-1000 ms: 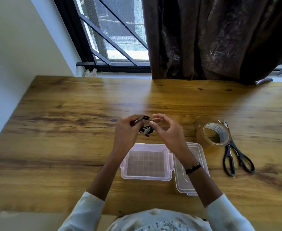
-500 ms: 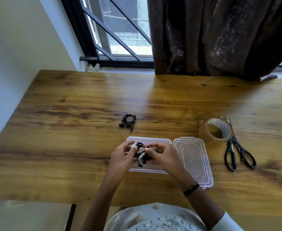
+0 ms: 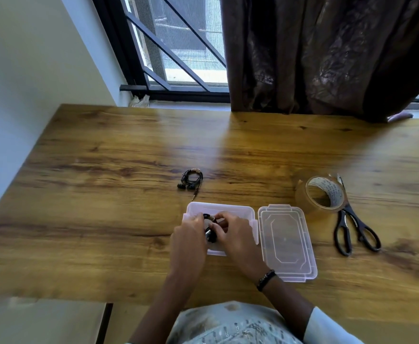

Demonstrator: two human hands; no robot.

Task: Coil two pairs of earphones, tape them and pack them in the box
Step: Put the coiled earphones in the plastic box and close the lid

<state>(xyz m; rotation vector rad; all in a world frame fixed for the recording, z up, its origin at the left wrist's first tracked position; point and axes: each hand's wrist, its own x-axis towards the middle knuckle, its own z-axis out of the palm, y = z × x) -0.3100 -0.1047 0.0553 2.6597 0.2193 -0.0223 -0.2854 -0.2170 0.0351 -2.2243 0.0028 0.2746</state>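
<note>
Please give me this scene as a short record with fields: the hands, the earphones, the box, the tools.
left hand: holds one coiled pair of earphones over the box
right hand: pinches the same coil
second pair: coiled, lies on the table beyond the box, untouched
box: clear plastic, open
lid: lies flat to the right of the box
tape roll: right of the lid
scissors: black handles, beside the tape roll
packed so far: neither pair clearly lies in the box

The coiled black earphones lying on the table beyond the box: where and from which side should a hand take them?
Pinch the coiled black earphones from above across the bundled loop, not the loose buds or plug at its near edge. The coil lies flat on the wooden table, apart from other things.
</note>
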